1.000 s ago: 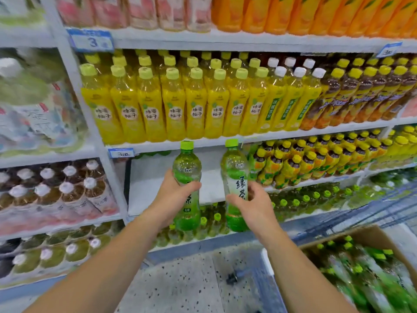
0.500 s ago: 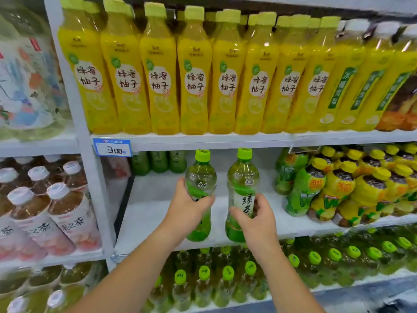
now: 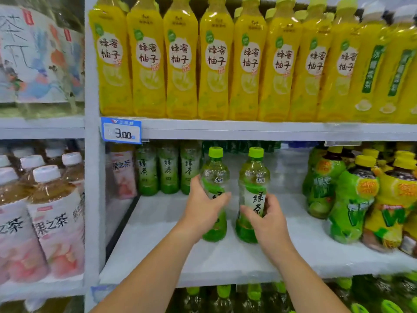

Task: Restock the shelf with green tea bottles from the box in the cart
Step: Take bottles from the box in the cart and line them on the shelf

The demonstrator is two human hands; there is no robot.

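Head camera looks into a white shelf (image 3: 225, 258) in a store rack, with most of its board bare in the middle. A row of tall yellow bottles (image 3: 180, 64) fills the level above. Pink-labelled tea bottles (image 3: 54, 224) stand in the bay to the left, and squat green and yellow bottles (image 3: 352, 199) crowd the right end of the shelf.

At the back left of the board stands a short row of green bottles (image 3: 168, 170), well behind the hands. Two more are held upright side by side over the middle of the board, close together but not touching. Their bases sit at or just above the surface; I cannot tell whether they touch it.

The left hand (image 3: 203, 211) wraps the left green tea bottle (image 3: 215, 175) from its left side, with the thumb across the front of the label and the fingers curled behind it. The right hand (image 3: 268, 220) clasps the right green tea bottle (image 3: 253, 177) low on its label, thumb on the left edge and fingers curled round the right side. Both green caps stand clear above the hands.

A blue price tag (image 3: 121, 131) reading 3.00 hangs on the rail of the shelf above.
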